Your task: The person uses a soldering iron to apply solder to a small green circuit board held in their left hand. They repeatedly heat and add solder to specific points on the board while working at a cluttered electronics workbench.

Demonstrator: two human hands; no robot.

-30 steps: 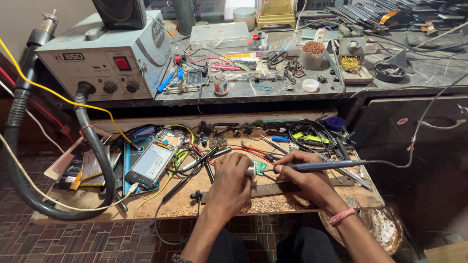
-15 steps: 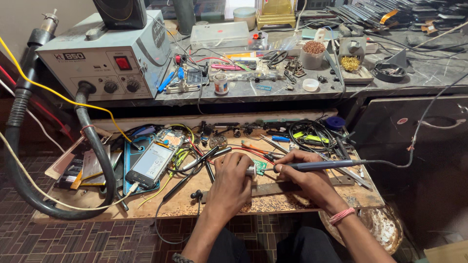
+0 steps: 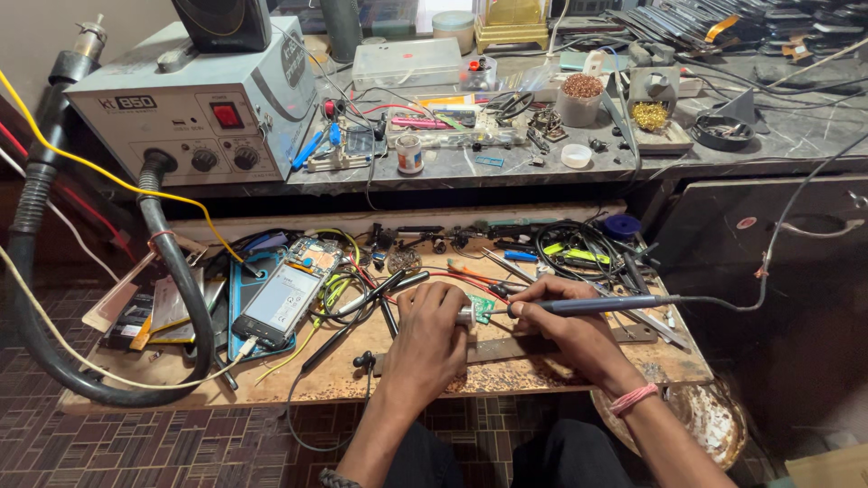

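The small green circuit board sits on the wooden worktop between the two hands, with the tip of a blue-handled soldering iron just at its edge. The right hand is closed around the iron's handle like a pen, its cord running off to the right. The left hand is curled shut beside the board, pinching a small silvery piece against it; what that piece is cannot be told. Just left of this hand lie black probes and tangled wires, and further left an opened phone rests on a blue mat. Behind the hands are pliers, cables and a blue spool. A thick black hose loops from the grey rework station on the stone shelf above, where a flux tin and a cup of copper bits stand.
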